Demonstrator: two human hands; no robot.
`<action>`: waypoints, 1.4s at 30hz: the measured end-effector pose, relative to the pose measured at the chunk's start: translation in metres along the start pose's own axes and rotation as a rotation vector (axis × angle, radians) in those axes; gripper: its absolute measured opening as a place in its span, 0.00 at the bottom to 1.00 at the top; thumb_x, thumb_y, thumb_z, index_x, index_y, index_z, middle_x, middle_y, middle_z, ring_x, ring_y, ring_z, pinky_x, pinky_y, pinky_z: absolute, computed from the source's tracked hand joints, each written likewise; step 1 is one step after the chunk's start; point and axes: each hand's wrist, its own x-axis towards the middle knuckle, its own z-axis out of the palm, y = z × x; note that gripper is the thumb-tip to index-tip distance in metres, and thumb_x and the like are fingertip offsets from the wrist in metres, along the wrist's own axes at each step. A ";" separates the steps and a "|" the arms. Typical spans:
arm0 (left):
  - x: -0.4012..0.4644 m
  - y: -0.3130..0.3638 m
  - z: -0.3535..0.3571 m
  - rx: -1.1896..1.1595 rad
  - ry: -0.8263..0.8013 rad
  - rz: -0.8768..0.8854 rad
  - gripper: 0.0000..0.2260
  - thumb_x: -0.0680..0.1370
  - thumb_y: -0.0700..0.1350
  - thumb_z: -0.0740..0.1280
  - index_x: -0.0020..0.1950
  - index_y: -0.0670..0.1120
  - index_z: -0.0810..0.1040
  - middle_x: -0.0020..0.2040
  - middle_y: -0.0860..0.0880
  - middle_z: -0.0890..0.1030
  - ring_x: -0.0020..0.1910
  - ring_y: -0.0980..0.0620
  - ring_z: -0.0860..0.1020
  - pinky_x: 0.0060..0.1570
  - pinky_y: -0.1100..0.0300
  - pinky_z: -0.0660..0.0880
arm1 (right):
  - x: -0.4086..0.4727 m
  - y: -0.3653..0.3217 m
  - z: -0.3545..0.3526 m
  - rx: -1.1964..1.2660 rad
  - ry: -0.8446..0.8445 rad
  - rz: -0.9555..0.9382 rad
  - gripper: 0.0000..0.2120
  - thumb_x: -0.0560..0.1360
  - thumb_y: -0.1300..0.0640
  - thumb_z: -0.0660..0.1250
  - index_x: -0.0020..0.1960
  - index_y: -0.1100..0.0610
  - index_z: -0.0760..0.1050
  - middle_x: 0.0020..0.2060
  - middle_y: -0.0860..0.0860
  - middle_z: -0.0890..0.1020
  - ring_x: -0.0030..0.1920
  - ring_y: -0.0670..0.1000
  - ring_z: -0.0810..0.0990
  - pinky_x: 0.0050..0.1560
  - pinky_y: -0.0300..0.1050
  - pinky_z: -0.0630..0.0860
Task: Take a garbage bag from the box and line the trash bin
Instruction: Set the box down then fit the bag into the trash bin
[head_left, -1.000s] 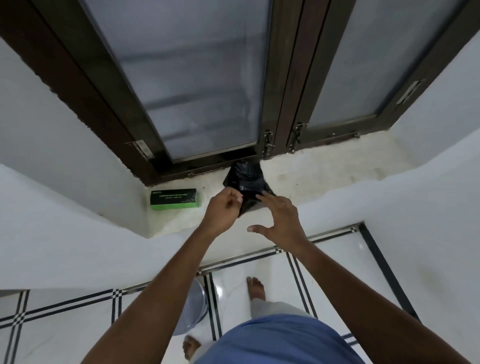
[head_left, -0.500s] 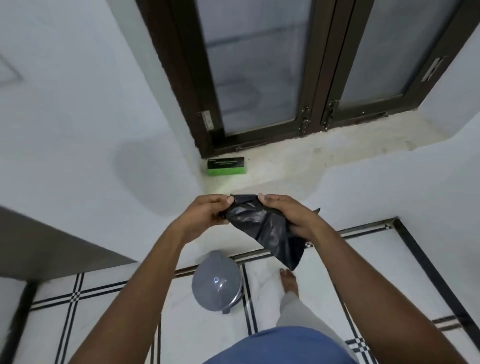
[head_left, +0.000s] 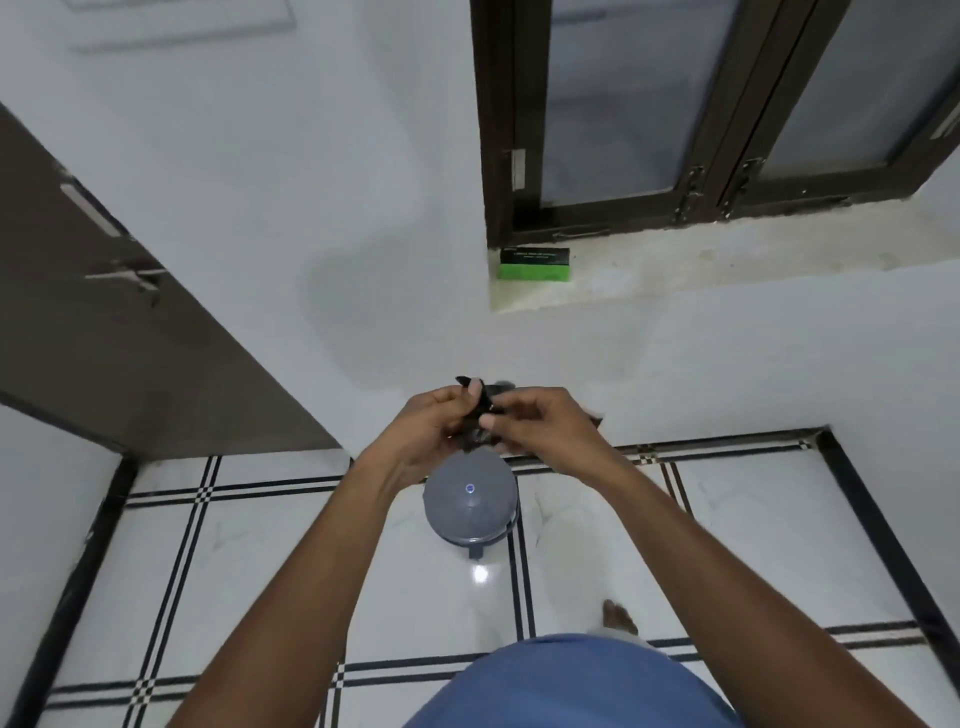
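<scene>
A black garbage bag (head_left: 484, 401) is bunched between both my hands at chest height. My left hand (head_left: 434, 423) pinches its upper edge; my right hand (head_left: 537, 423) grips it from the other side. Most of the bag is hidden by my fingers. Directly below stands the grey trash bin (head_left: 470, 506) on the floor, its domed lid shut. The green and black bag box (head_left: 534, 264) lies on the window sill's left end, above and to the right of my hands.
A dark-framed window (head_left: 717, 114) sits above the sill (head_left: 727, 270). A brown door (head_left: 104, 312) with a handle is at left. White floor tiles with black lines (head_left: 260, 571) surround the bin; my bare foot (head_left: 618, 616) is right of it.
The bag left the sill and came down over the bin, then got gathered tighter between my hands. The view swung left and down, so the bin and door show more.
</scene>
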 end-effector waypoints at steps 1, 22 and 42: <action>-0.001 0.000 -0.001 -0.020 0.008 0.001 0.10 0.85 0.49 0.72 0.50 0.43 0.79 0.37 0.50 0.80 0.36 0.53 0.81 0.49 0.57 0.85 | 0.001 0.002 -0.004 0.025 0.030 0.008 0.06 0.80 0.57 0.79 0.57 0.53 0.89 0.46 0.54 0.91 0.45 0.56 0.91 0.55 0.54 0.88; 0.007 0.000 0.045 0.896 0.855 0.559 0.11 0.82 0.51 0.72 0.50 0.44 0.77 0.44 0.49 0.79 0.42 0.50 0.76 0.45 0.55 0.70 | -0.019 0.011 -0.092 0.126 0.268 0.047 0.05 0.87 0.61 0.68 0.57 0.62 0.83 0.46 0.57 0.87 0.40 0.53 0.88 0.49 0.47 0.89; -0.002 -0.014 0.068 -0.145 0.175 0.156 0.08 0.84 0.44 0.75 0.61 0.42 0.83 0.53 0.44 0.83 0.46 0.51 0.83 0.47 0.60 0.84 | -0.041 0.015 -0.079 0.322 0.222 0.089 0.11 0.87 0.53 0.70 0.58 0.62 0.83 0.50 0.53 0.89 0.45 0.49 0.84 0.53 0.48 0.86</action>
